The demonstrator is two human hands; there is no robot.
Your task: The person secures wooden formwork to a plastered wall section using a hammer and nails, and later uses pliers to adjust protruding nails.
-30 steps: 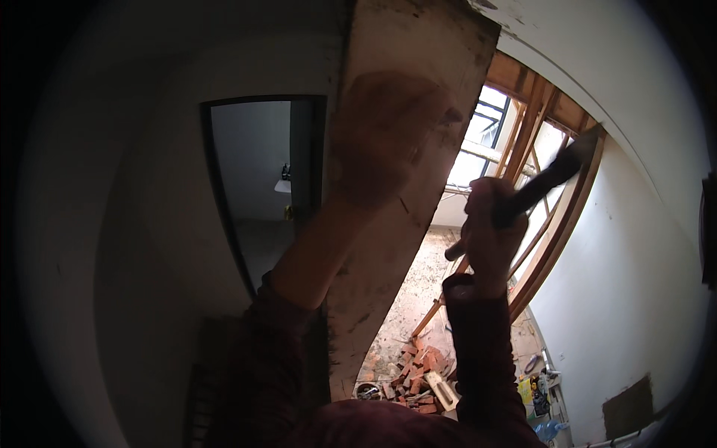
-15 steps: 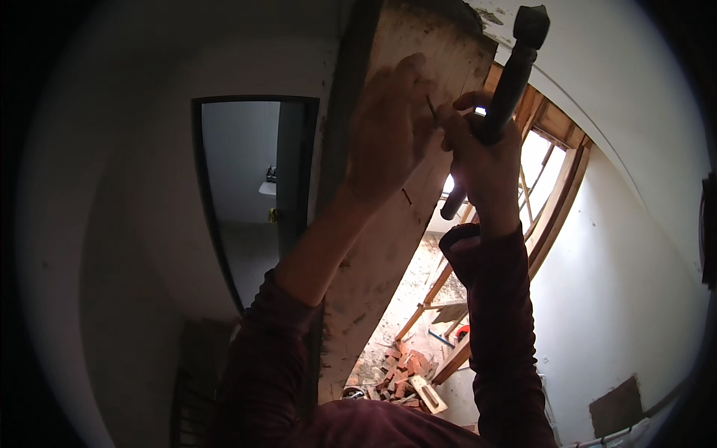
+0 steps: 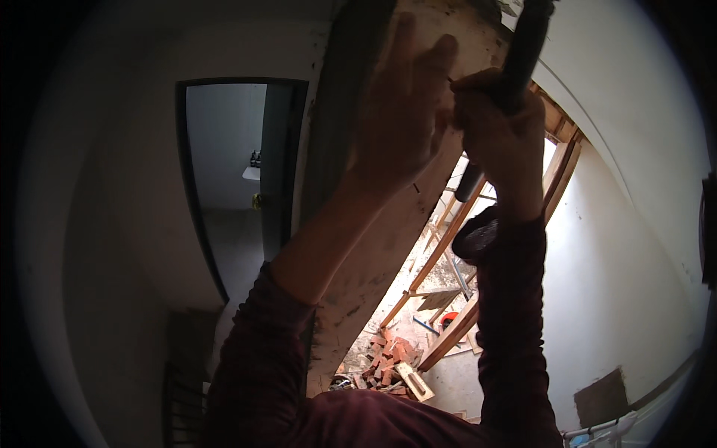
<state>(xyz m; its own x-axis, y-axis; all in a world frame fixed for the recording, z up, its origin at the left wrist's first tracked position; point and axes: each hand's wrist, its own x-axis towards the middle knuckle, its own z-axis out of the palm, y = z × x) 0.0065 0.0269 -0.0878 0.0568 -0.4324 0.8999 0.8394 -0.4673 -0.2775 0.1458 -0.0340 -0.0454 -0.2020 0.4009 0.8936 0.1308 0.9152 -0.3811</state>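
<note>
1. Since half a second ago, right hand [image 3: 497, 123] and its black-handled hammer [image 3: 515, 71] went up; hammer head now cut off by the top edge.
2. Right hand is closed around the handle, just beside the left fingertips.
3. Left hand [image 3: 399, 123] is open, flat on the pale rough wooden board [image 3: 373, 261], higher in view than before.
4. Board is upright, slightly tilted, between dark doorway [image 3: 231, 179] and wooden frame [image 3: 556, 160].
5. Red brick pile [image 3: 388, 358] sits on the floor below.
</note>
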